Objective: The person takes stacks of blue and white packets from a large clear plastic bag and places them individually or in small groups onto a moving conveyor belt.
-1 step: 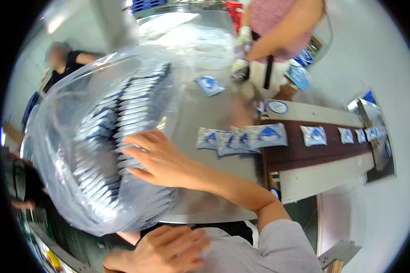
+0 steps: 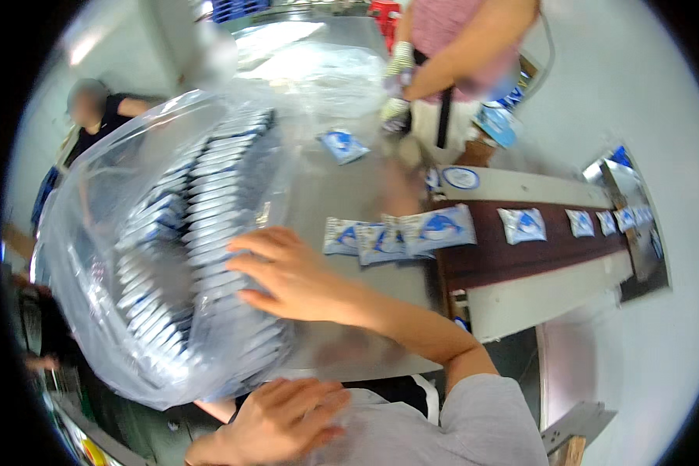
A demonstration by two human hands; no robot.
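Note:
A big clear plastic bag (image 2: 85, 311) lies spread on the metal table, holding rows of small silvery-blue packets (image 2: 217, 182) stacked on edge. Over the bag's right side my right hand (image 2: 279, 272) reaches in from the right, fingers apart, with nothing seen in them. Whether its fingertips touch the packets I cannot tell. My left hand (image 2: 287, 415) hovers close to my body, below the bag's near edge, slightly blurred, its fingers stretched out and nothing visible in it. To the right of my right hand, several blue-and-white packets (image 2: 380, 242) overlap at the conveyor's end.
A brown conveyor belt (image 2: 551, 260) on the right carries spaced packets. One loose packet (image 2: 343, 145) lies farther back on the table (image 2: 311, 194). Across the table stands a person with gloved hands (image 2: 397, 93); another person (image 2: 93, 116) is at far left. Clear plastic sheeting (image 2: 318, 74) covers the back.
My right hand has drawn back a little to the right over the bag. My left hand has shifted slightly up and to the right. The whole view has moved slightly.

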